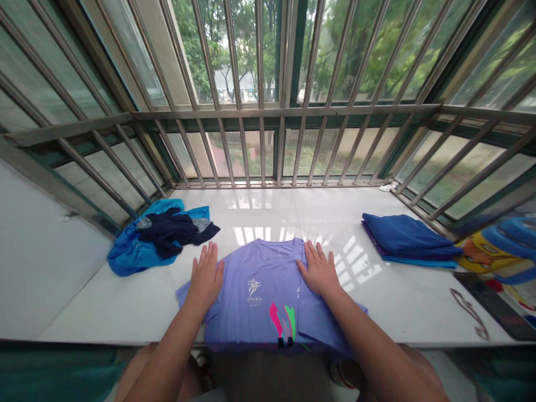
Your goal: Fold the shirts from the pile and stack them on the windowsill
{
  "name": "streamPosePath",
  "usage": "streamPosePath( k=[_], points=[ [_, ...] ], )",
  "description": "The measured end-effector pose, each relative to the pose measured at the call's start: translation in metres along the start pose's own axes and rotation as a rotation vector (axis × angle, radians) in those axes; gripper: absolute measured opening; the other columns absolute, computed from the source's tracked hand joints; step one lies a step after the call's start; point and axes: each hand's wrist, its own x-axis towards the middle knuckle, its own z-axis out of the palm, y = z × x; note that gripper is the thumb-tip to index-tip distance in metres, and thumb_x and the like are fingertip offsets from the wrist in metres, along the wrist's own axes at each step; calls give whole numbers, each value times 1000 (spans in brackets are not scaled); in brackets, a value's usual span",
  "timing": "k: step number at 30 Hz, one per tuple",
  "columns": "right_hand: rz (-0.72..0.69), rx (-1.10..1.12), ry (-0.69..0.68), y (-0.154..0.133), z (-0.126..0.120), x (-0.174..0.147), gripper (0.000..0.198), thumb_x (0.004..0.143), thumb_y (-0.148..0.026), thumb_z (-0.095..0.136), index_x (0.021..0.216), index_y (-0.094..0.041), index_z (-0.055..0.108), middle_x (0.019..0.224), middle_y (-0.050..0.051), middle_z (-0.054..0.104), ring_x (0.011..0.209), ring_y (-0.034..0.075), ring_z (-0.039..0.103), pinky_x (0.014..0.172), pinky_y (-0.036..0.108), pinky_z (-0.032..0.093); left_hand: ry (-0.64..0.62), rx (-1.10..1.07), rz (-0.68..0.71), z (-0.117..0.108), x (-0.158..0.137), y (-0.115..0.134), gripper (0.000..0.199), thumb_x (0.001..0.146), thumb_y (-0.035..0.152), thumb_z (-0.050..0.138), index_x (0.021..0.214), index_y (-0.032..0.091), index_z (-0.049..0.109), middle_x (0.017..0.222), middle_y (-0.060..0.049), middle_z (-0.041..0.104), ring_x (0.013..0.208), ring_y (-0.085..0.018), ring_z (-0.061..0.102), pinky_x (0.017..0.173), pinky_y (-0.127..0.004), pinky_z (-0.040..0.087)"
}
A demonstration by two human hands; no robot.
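A lavender T-shirt (251,268) with a white logo and pink and green prints lies on the white sill, its collar toward the window and its lower part at the front edge. My left hand (207,273) rests flat at the shirt's left shoulder, fingers stretched out. On the other side my right hand (319,268) lies flat on the right shoulder area, where a strip of the shirt is folded inward. Both palms face down, and neither hand grips the cloth.
Crumpled blue and navy clothes (167,234) lie at the left. Folded blue clothes (406,237) are stacked at the right, beside a yellow and blue container (498,248), a dark flat device (494,307) and a thin cord (469,314). Metal bars (262,111) line the window.
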Motion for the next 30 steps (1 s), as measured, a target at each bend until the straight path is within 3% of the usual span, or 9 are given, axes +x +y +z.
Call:
streamPosePath(
  k=[4, 7, 12, 16, 19, 21, 24, 30],
  points=[
    [-5, -8, 11, 0, 2, 1, 79, 110, -61, 22, 176, -17, 20, 182, 8, 15, 169, 32, 9, 132, 68, 8, -8, 55, -180, -35, -48, -67, 57, 104, 34, 29, 136, 7, 68, 137, -25, 71, 133, -35, 65, 118, -53, 48],
    [-2, -7, 10, 2, 3, 2, 80, 110, -61, 21, 176, -16, 19, 182, 9, 15, 169, 34, 7, 131, 69, 7, -87, 106, -317, -52, -66, -91, 59, 102, 45, 35, 127, 6, 72, 117, -24, 75, 112, -36, 71, 108, -50, 54],
    [-40, -51, 89, -14, -12, 2, 75, 110, -51, 27, 176, -17, 23, 183, 7, 10, 169, 36, -5, 128, 75, -7, -141, 92, -353, -58, -63, -91, 63, 95, 61, 49, 126, 11, 71, 112, -20, 73, 105, -35, 71, 102, -46, 55],
    [-276, -8, 170, -74, -22, -3, 69, 111, -44, 29, 175, -20, 25, 182, 5, 11, 170, 32, -3, 130, 69, -14, -153, 58, -326, -54, -52, -90, 51, 94, 54, 48, 113, 14, 73, 104, -17, 72, 100, -33, 71, 98, -44, 55],
    [-443, 71, 94, -123, -13, -3, 70, 111, -49, 32, 175, -20, 28, 181, 6, 14, 170, 29, 4, 132, 63, -11, -151, 50, -288, -50, -46, -90, 39, 93, 48, 48, 100, 18, 71, 101, -16, 72, 100, -33, 70, 97, -44, 54],
    [-431, 120, 31, -142, -2, 1, 73, 111, -54, 33, 174, -19, 28, 181, 9, 16, 169, 29, 7, 133, 63, -6, -160, 47, -263, -49, -44, -89, 32, 92, 44, 48, 90, 20, 68, 99, -15, 72, 100, -33, 70, 97, -44, 54],
    [-367, 166, -8, -148, 11, 6, 78, 110, -60, 31, 175, -17, 25, 181, 11, 17, 169, 30, 9, 133, 66, -2, -163, 13, -283, -51, -41, -87, 25, 91, 42, 48, 83, 23, 62, 96, -14, 73, 98, -32, 71, 94, -42, 54],
    [-375, 163, -12, -142, 16, 8, 83, 109, -65, 30, 176, -17, 21, 181, 11, 14, 170, 29, 6, 132, 65, -4, -119, -278, -533, -62, -25, -87, 27, 94, 50, 47, 92, 26, 59, 78, -4, 72, 78, -28, 71, 72, -36, 51]
  ],
)
